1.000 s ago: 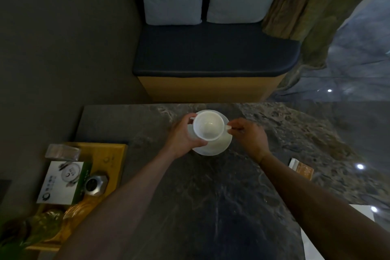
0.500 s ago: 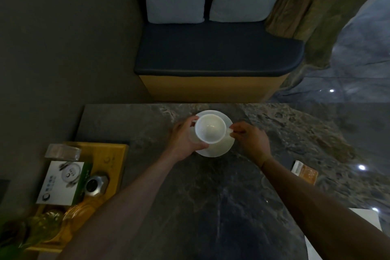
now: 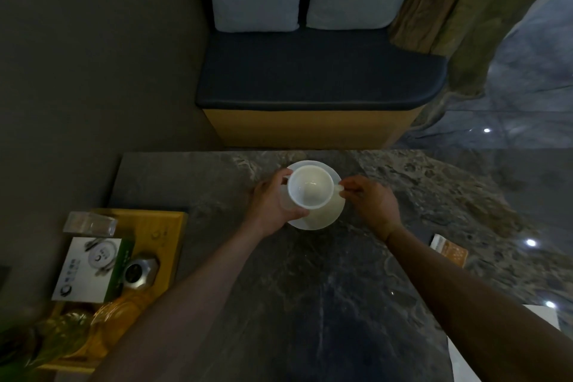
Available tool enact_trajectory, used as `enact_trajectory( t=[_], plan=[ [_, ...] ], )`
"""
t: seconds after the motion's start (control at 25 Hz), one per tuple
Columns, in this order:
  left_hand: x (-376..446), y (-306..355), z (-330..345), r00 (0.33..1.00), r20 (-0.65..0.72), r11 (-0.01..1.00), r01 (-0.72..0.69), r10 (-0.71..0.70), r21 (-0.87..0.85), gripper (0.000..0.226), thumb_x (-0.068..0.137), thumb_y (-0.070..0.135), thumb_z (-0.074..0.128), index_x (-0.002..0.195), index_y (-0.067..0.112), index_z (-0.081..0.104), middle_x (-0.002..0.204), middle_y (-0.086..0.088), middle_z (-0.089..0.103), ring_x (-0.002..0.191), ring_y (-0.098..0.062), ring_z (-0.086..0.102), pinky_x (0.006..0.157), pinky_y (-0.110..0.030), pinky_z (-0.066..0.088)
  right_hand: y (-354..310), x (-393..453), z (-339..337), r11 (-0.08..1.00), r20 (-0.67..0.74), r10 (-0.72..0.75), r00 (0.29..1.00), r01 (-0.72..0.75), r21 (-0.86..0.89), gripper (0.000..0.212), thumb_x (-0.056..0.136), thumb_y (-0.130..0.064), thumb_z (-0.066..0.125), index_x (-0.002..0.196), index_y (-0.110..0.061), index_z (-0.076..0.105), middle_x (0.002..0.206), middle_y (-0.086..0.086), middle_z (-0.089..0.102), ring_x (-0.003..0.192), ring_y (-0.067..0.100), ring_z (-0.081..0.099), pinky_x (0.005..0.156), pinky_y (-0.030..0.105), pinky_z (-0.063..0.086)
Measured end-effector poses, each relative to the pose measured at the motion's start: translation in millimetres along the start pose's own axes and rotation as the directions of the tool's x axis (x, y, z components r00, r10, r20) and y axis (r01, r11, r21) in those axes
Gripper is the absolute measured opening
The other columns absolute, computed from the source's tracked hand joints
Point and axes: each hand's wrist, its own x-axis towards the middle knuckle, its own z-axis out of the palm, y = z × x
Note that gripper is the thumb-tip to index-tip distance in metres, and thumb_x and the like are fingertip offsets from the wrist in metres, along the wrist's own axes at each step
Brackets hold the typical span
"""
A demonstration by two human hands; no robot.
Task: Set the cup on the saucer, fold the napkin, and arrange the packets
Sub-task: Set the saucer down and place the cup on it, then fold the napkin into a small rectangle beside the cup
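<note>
While both hands are meeting at the centre of the frame, the left hand (image 3: 273, 205) is curling around the side of the white cup (image 3: 310, 185), and the right hand (image 3: 370, 203) is pinching its handle between fingertips. The cup is sitting upright over the saucer (image 3: 325, 217) on the dark desk (image 3: 310, 288); whether it is touching the saucer is unclear. At right, an orange packet (image 3: 449, 253) is lying on the desk. At lower left, a wooden tray (image 3: 169, 226) is holding a box (image 3: 90, 270).
</note>
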Motion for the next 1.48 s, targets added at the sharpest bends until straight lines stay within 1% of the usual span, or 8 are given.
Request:
enact_trajectory(
  t=[0.36,0.52,0.72,0.84,1.0,1.16,1.32,1.48],
  plan=[
    [1,-5,5,0.999,-0.033,1.0,0.005,-0.005,0.008,0.088,0.058,0.038,0.087,0.131,0.034,0.038,0.135,0.002,0.051,0.129,-0.024,0.041,0.105,-0.055,0.036,-3,-1,0,0.996,-0.025,0.0,1.0,-0.002,-0.084,0.018,0.093,-0.03,0.059,0.109,-0.028,0.067,0.107,-0.004,0.071,0.094,0.015,0.064,0.079,0.029,0.045],
    [2,-6,5,0.999,-0.032,1.0,0.01,-0.01,0.001,0.088,0.057,0.041,0.087,0.13,0.034,0.039,0.135,0.002,0.052,0.127,-0.023,0.042,0.105,-0.055,0.036,-5,-2,2,0.995,-0.041,0.008,0.999,-0.013,-0.104,0.017,0.093,-0.033,0.058,0.107,-0.031,0.067,0.105,-0.003,0.072,0.091,0.017,0.065,0.081,0.037,0.053],
    [-1,-7,7,0.998,-0.054,0.999,0.036,-0.036,0.009,0.087,0.054,0.046,0.086,0.128,0.035,0.041,0.131,0.004,0.055,0.124,-0.023,0.047,0.103,-0.055,0.037,-6,-4,7,0.983,-0.047,0.045,0.998,-0.052,-0.173,0.024,0.094,-0.038,0.054,0.114,-0.032,0.064,0.109,-0.001,0.07,0.093,0.02,0.063,0.077,0.035,0.049],
    [-5,-9,6,0.997,-0.058,0.997,0.062,-0.059,0.047,0.087,0.055,0.047,0.085,0.129,0.035,0.04,0.132,0.005,0.054,0.124,-0.024,0.045,0.105,-0.052,0.033,-14,-10,9,0.989,-0.043,0.093,0.995,-0.097,-0.114,0.034,0.092,-0.037,0.057,0.124,-0.027,0.058,0.119,0.002,0.066,0.102,0.023,0.061,0.082,0.038,0.052],
    [-28,-26,13,0.992,-0.081,0.996,0.091,-0.092,-0.014,0.068,0.066,0.049,0.079,0.124,0.036,0.045,0.127,0.005,0.056,0.117,-0.02,0.05,0.098,-0.05,0.043,-10,-45,9,0.989,-0.021,0.113,0.993,-0.114,-0.097,0.037,0.095,-0.044,0.05,0.128,-0.028,0.054,0.13,0.004,0.058,0.117,0.025,0.053,0.096,0.047,0.045],
    [-78,-37,31,0.992,-0.109,0.988,0.054,-0.07,-0.142,0.039,0.082,0.046,0.067,0.115,0.028,0.056,0.115,0.004,0.057,0.108,-0.016,0.055,0.087,-0.033,0.049,-3,-97,4,0.955,0.081,0.09,0.993,-0.063,-0.289,0.037,0.096,-0.052,0.04,0.123,-0.034,0.057,0.133,0.0,0.056,0.123,0.022,0.048,0.102,0.048,0.04],
    [-120,-36,47,0.997,0.083,0.999,0.006,-0.008,0.033,0.042,0.086,0.042,0.065,0.121,0.019,0.059,0.121,-0.003,0.058,0.113,-0.018,0.054,0.091,-0.027,0.043,8,-150,-8,0.903,0.198,0.096,0.975,-0.002,-0.43,0.045,0.093,-0.06,0.031,0.126,-0.038,0.053,0.14,-0.003,0.051,0.129,0.02,0.044,0.108,0.048,0.033],
    [-146,-25,59,0.901,0.434,0.933,-0.139,-0.02,0.331,0.062,0.083,0.057,0.06,0.134,0.024,0.05,0.136,-0.004,0.05,0.126,-0.022,0.045,0.104,-0.032,0.038,28,-193,-23,0.865,0.283,0.08,0.956,0.074,-0.496,0.047,0.093,-0.061,0.03,0.129,-0.038,0.052,0.143,-0.005,0.048,0.133,0.022,0.038,0.108,0.048,0.028]
  ],
)
